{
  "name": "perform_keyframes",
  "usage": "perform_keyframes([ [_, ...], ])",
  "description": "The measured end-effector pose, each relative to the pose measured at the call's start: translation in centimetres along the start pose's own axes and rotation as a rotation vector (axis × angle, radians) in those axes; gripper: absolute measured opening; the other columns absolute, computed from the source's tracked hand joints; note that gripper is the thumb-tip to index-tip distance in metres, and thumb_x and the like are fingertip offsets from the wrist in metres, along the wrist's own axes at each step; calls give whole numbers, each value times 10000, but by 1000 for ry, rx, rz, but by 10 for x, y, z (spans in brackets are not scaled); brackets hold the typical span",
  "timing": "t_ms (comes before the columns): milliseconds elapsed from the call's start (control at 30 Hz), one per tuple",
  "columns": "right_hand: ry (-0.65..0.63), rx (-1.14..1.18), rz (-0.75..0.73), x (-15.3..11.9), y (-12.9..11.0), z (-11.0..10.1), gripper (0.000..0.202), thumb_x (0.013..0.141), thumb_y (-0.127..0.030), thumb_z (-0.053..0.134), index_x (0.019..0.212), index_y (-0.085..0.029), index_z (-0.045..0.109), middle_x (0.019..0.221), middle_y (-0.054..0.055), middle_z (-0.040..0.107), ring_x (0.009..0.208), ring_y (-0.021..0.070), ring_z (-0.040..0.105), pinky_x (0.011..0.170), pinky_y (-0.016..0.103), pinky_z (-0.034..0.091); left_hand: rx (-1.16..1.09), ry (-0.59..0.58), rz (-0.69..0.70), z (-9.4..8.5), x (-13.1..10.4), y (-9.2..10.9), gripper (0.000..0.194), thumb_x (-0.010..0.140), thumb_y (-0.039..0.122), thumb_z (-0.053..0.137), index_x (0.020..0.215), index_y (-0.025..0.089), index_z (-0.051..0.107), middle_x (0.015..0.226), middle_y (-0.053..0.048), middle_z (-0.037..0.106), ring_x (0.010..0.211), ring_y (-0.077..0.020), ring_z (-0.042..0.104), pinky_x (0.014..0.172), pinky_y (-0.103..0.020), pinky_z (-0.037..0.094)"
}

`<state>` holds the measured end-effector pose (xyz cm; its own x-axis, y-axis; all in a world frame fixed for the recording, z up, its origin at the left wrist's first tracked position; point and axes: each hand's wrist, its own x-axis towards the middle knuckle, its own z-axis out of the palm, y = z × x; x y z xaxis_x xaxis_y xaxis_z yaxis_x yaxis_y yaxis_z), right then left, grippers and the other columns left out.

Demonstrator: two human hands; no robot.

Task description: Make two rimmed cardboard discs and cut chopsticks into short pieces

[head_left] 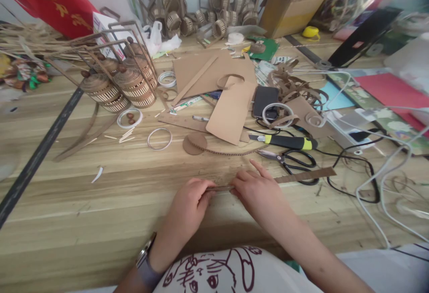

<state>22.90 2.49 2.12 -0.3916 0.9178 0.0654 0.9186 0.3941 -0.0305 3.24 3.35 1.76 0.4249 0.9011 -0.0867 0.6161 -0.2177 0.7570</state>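
Observation:
A narrow brown cardboard strip (306, 175) runs between both hands near the table's front edge. My left hand (191, 199) pinches its left end between thumb and fingers, with a watch on that wrist. My right hand (253, 188) grips the strip farther right, index finger lifted; the strip's free end reaches out past it over the scissors' handles. Just beyond the hands lie a round cardboard disc (192, 149) and a curved corrugated strip (228, 153). Black-handled scissors (295, 161) and a black-and-yellow utility knife (288, 142) rest to the right.
Lidded cardboard baskets with tall handles (136, 80) stand at the left. Tape rings (159, 139), matchsticks (126, 135) and cardboard sheets (233, 112) lie in the middle. A phone (264, 98), curled strips (290, 82) and white cables (363, 194) crowd the right. A cardboard box (298, 4) stands behind.

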Motion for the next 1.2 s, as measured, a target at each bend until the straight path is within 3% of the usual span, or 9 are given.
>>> perform_keyframes([
  [1200,-18,18,-7,0,2,-1,155,828,-135,675,706,-224,708,687,-11,674,698,168,657,1082,392,329,51,-15,23,0,2,0,210,895,92,523,971,205,683,962,-58,717,925,-214,656,838,-340,523],
])
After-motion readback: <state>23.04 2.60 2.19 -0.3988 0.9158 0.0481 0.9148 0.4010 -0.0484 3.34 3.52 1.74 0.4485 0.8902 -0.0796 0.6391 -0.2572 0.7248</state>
